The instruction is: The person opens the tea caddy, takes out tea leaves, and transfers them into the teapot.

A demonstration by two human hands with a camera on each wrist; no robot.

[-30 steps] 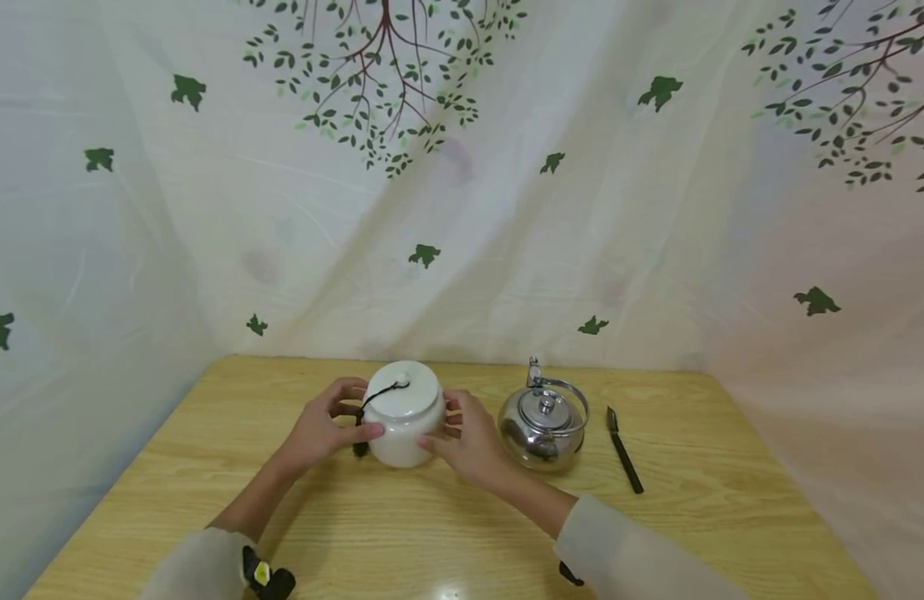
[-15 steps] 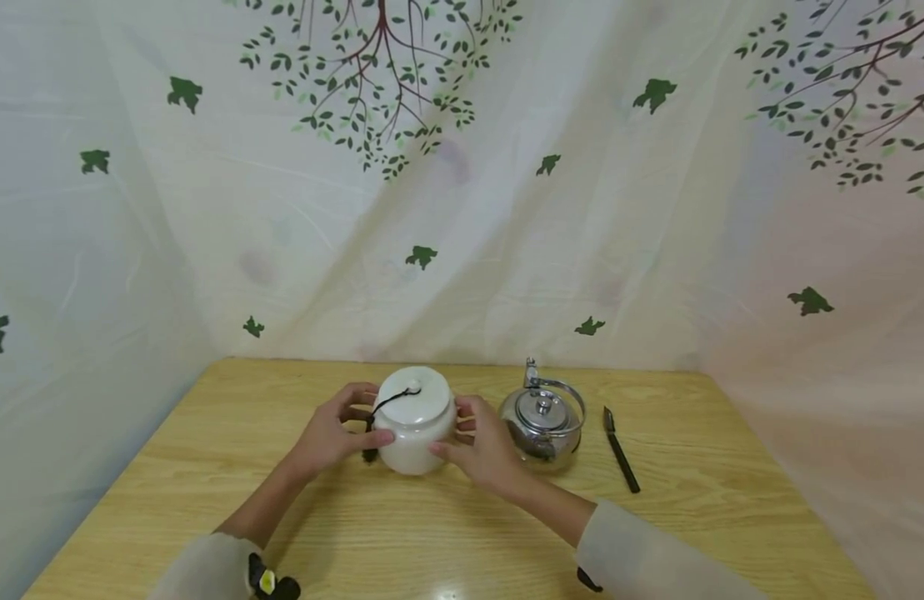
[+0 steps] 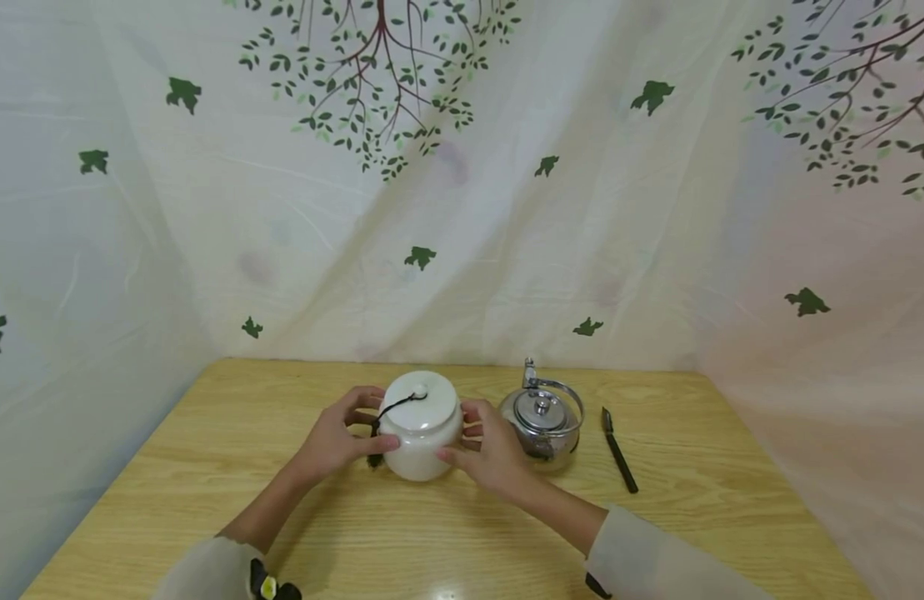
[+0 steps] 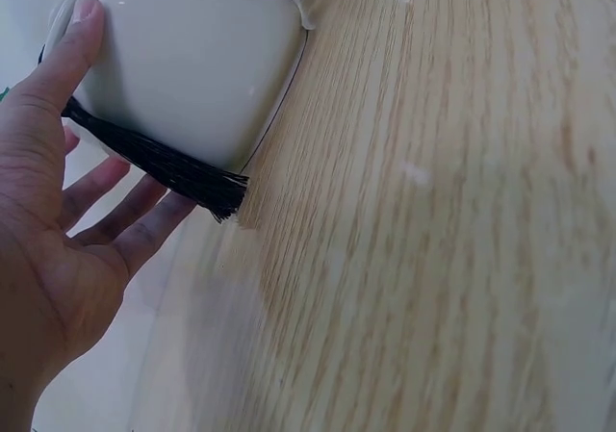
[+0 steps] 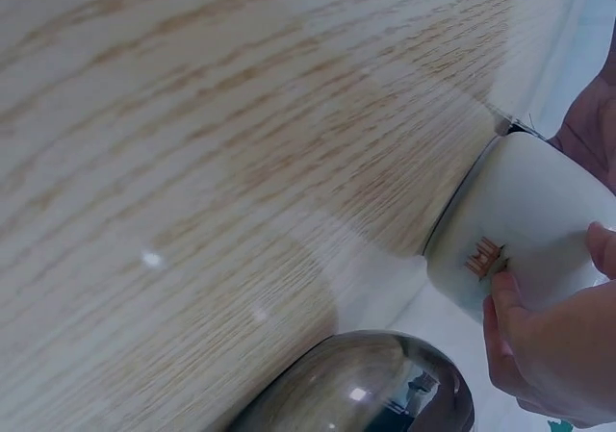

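A white ceramic jar [image 3: 420, 454] with a knobbed lid [image 3: 432, 408] stands upright between both hands. Whether its base touches the table or is slightly raised, I cannot tell. My left hand [image 3: 340, 437] grips its left side, thumb at the front and fingers reaching round behind. From the right, my right hand [image 3: 495, 446] holds the jar the same way; the right wrist view shows a fingertip beside a small brown printed mark [image 5: 486, 257]. A black cord runs from the lid knob to a black tassel [image 4: 164, 158], which hangs by the left hand.
A shiny steel kettle [image 3: 544, 425] with a raised handle stands just right of the right hand. Farther right lies a slim black-handled tool [image 3: 621, 454] with a pointed metal tip. A patterned cloth [image 3: 462, 308] hangs behind the wooden table [image 3: 402, 550].
Both hands have moved the white jar to the right and slightly nearer to me, closer to the kettle. Their hold looks the same. The kettle and the black-handled tool stay in place.
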